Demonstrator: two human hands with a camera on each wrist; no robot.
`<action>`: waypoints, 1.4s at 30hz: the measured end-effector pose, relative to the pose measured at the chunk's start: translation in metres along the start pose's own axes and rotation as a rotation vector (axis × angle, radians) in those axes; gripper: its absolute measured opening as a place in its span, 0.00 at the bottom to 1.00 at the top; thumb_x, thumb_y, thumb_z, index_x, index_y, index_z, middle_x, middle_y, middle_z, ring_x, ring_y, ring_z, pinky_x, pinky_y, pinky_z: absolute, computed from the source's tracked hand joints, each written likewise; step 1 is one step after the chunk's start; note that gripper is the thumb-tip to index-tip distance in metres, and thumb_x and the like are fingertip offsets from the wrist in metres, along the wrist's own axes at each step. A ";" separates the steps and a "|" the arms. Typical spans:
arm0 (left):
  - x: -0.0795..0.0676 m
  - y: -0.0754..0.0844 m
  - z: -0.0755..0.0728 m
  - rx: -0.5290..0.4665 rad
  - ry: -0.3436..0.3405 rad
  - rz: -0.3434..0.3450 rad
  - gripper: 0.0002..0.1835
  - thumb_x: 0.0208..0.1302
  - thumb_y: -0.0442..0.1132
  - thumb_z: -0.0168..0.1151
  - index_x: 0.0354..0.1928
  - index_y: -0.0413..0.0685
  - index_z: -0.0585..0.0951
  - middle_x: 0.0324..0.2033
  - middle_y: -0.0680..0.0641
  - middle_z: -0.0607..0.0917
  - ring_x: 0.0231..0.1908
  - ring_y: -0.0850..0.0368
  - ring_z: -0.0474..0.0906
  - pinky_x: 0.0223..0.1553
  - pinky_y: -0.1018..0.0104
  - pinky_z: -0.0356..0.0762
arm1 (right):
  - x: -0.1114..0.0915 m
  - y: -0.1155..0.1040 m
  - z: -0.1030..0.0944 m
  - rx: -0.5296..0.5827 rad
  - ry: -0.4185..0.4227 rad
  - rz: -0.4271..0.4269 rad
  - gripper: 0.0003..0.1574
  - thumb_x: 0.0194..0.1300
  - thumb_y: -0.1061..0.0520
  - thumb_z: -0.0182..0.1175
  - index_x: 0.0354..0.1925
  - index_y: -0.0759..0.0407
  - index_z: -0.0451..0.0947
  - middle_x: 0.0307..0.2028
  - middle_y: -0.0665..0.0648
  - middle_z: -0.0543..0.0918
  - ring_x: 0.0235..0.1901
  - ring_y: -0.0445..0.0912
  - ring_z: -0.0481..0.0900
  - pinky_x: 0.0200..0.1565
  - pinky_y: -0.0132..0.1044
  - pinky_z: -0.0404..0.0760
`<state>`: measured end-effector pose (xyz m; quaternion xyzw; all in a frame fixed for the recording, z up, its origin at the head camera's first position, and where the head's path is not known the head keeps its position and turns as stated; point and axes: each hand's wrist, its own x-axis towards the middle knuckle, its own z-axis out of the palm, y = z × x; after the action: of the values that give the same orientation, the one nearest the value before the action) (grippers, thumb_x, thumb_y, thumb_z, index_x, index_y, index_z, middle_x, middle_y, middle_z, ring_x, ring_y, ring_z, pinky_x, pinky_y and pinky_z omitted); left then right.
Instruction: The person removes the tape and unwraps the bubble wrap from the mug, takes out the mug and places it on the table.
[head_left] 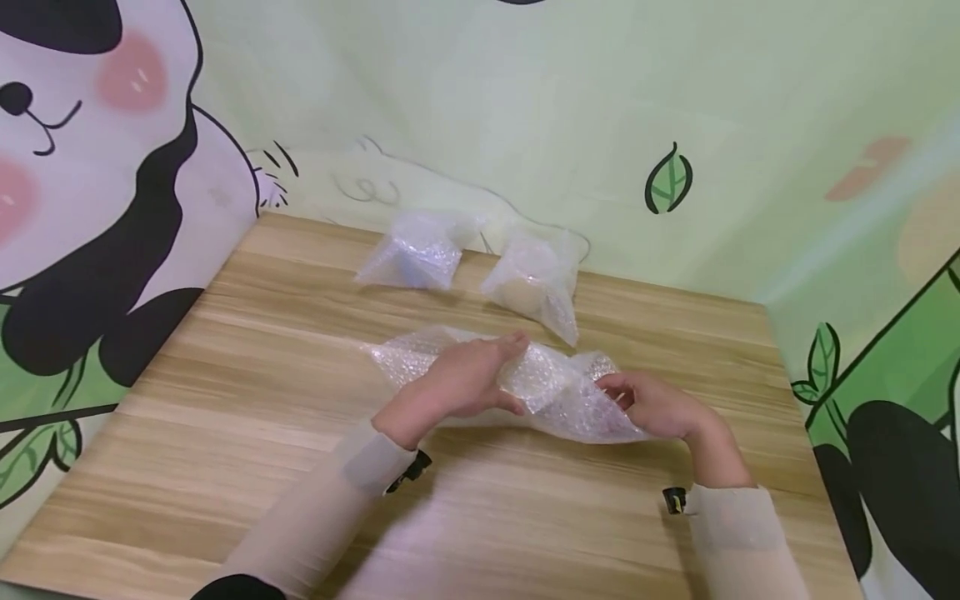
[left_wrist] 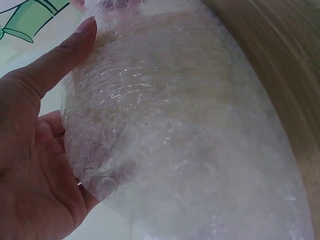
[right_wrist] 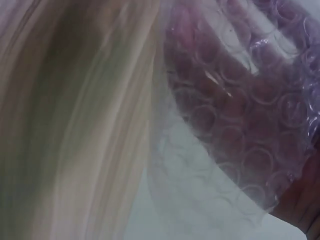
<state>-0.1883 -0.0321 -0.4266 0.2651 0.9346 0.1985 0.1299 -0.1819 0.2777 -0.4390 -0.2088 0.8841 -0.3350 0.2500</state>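
We're holding the wrap [head_left: 542,382] over mid table [head_left: 570,517] in a half-closed left hand [head_left: 461,379], thumb against it. Wrap is covering part of the right hand [head_left: 663,404]; we can't tell its grip. We're probably risking slip: slack wrap is bunching, uneven pulling would be skewing it.

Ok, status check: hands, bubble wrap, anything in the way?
Left hand holding the bubble wrap. Right hand at its right end, grip unclear. Two wrapped bundles beyond it; nothing visibly in the way.
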 end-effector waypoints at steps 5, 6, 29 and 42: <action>0.000 0.001 0.000 -0.001 -0.015 0.002 0.58 0.53 0.64 0.76 0.81 0.53 0.58 0.81 0.54 0.58 0.73 0.43 0.70 0.65 0.49 0.78 | 0.001 0.009 0.001 -0.002 -0.049 0.046 0.32 0.54 0.78 0.50 0.53 0.58 0.82 0.41 0.56 0.80 0.43 0.48 0.74 0.48 0.39 0.77; 0.000 0.002 0.000 0.000 -0.015 0.002 0.58 0.52 0.64 0.76 0.81 0.53 0.58 0.81 0.54 0.58 0.73 0.43 0.70 0.64 0.49 0.79 | 0.001 0.012 0.002 0.001 -0.059 0.062 0.32 0.54 0.77 0.51 0.54 0.58 0.82 0.41 0.56 0.80 0.44 0.48 0.74 0.48 0.39 0.77; -0.002 0.001 0.001 -0.008 0.008 0.006 0.59 0.51 0.64 0.78 0.81 0.54 0.59 0.80 0.54 0.60 0.71 0.40 0.73 0.64 0.44 0.79 | -0.002 0.040 0.013 0.107 -0.043 0.069 0.35 0.52 0.78 0.50 0.59 0.65 0.75 0.37 0.52 0.72 0.39 0.45 0.68 0.39 0.30 0.69; -0.005 -0.002 0.000 0.017 0.028 0.007 0.58 0.48 0.65 0.79 0.79 0.53 0.64 0.77 0.50 0.68 0.69 0.41 0.74 0.64 0.44 0.79 | 0.000 0.042 0.015 0.135 -0.023 0.047 0.39 0.48 0.81 0.48 0.59 0.65 0.74 0.36 0.52 0.71 0.39 0.46 0.68 0.38 0.33 0.69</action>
<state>-0.1854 -0.0360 -0.4265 0.2667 0.9370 0.1948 0.1141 -0.1813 0.2994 -0.4785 -0.1745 0.8612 -0.3855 0.2816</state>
